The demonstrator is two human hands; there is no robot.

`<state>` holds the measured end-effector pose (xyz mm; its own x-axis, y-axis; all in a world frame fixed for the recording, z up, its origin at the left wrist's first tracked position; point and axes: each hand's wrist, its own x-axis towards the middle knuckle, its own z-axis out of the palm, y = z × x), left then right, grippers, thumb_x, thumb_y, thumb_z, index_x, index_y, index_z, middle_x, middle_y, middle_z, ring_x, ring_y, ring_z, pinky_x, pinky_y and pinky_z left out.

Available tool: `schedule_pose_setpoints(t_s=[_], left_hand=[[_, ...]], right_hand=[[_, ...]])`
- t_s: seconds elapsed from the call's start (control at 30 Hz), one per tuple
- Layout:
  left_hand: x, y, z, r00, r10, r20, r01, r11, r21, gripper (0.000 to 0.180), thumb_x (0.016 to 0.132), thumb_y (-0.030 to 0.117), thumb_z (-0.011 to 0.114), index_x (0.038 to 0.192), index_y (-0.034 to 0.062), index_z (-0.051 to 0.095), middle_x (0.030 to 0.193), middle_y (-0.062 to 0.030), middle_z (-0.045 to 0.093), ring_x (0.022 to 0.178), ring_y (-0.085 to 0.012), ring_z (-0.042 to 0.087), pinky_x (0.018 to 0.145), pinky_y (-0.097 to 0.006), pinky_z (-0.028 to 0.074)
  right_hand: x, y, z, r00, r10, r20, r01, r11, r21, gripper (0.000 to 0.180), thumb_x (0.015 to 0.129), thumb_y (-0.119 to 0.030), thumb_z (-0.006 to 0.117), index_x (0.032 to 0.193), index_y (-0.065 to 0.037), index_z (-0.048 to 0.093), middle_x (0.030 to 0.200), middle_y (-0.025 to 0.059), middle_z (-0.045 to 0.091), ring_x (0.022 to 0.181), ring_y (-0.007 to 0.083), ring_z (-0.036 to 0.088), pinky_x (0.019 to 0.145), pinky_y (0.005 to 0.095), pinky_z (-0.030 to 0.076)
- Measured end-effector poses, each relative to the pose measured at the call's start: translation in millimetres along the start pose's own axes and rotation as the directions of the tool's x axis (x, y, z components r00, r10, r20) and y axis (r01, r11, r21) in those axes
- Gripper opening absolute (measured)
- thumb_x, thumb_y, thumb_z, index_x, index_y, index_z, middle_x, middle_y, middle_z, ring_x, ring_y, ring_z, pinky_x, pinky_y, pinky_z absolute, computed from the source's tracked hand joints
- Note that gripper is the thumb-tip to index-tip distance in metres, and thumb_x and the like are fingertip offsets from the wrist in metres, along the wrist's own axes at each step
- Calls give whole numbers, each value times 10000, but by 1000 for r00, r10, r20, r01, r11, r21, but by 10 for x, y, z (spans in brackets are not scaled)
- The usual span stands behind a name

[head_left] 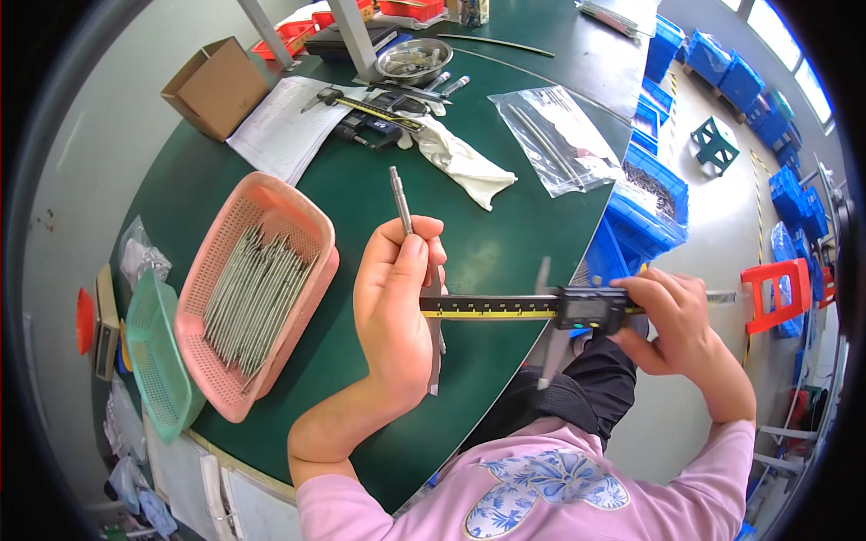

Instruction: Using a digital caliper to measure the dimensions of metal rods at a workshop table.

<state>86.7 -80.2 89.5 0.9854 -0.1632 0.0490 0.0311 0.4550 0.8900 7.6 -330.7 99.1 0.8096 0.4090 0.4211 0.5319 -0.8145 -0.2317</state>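
Note:
My left hand (394, 316) is closed around a slim metal rod (399, 197), whose stepped upper end sticks up past the thumb and fingertips. Beside that hand lies the fixed-jaw end of a digital caliper (496, 307); whether the palm also grips it is hidden. The caliper's jaws are spread wide apart, with its beam running level to the right. My right hand (672, 325) grips the caliper near its display. Left of my hands, a pink perforated basket (327, 257) holds many similar metal rods (257, 298).
A green basket (158, 361) adjoins the pink one. Farther back on the green table are a cardboard box (212, 86), papers (281, 131), another caliper (370, 110), a white glove (460, 162), a metal bowl (415, 61) and a plastic bag (559, 135). Blue bins (645, 221) stand beyond the right edge.

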Motion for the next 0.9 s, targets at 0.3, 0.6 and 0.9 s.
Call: schedule_pose_setpoints(t_s=[0.3,0.6,0.9], left_hand=[[72,79,-64,996,84,-11,-85,995,-51,178,952,176,408,1047,61,505,875,8,464,689,-64,394,624,-198,322],[108,154,-143,978,198,-72,-205,974,-101,175,950,193,414,1011,72,526,887,9,468,718,-67,403,643,-187,334],[147,39,-99,983,127,-129,-139,987,-86,206,964,166,365,995,33,519,873,-13,461,731,-64,393,687,-210,357]], right_hand=[[521,-112,86,997,-76,-21,76,997,6,471,697,-411,727,933,-40,559,745,58,539,543,224,540,466,312,394],[870,-103,166,975,-205,-89,204,979,-14,457,684,-417,724,925,-62,566,722,49,536,562,238,548,483,327,404],[979,-181,297,977,-18,-213,19,1000,-1,530,526,-523,812,610,-85,527,522,23,463,409,203,477,393,310,343]])
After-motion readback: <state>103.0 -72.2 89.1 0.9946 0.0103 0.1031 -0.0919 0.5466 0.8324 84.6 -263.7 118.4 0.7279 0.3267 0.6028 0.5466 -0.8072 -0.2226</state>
